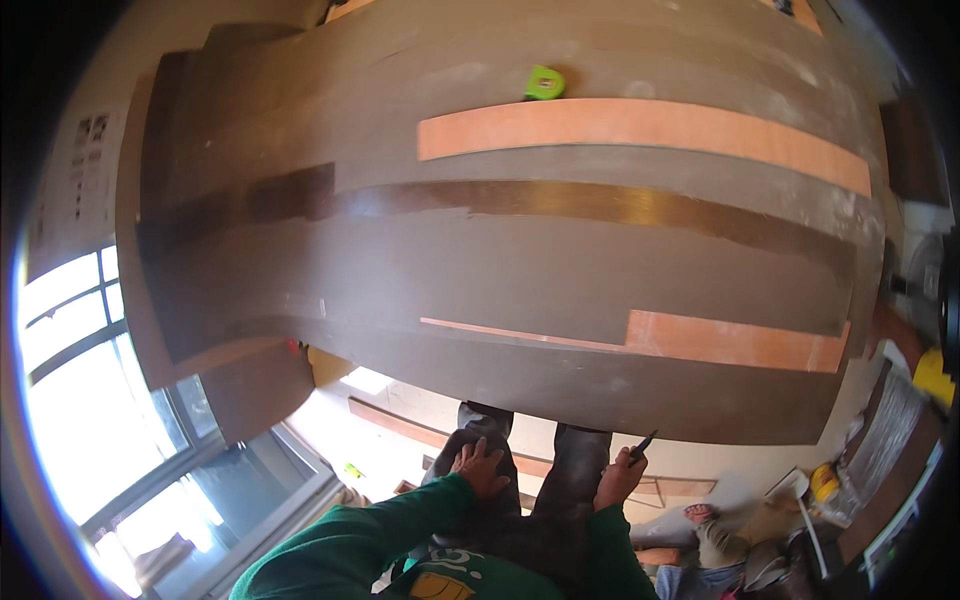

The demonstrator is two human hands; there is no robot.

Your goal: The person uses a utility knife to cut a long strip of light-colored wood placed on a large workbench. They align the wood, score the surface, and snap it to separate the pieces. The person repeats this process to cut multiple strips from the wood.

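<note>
— Where's the pencil?
— Pinched in the right hand, just below the bench edge.
— And the left hand?
— Its grip is released, fingers spread flat on the thigh.
— Anything on the bench?
— A green tape measure beside an orange strip.

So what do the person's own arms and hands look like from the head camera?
Both arms wear long green sleeves, seemingly one pullover, with a yellow patch on its front. The left hand and right hand are bare: no gloves, and no rings or watch that I can make out.
</note>
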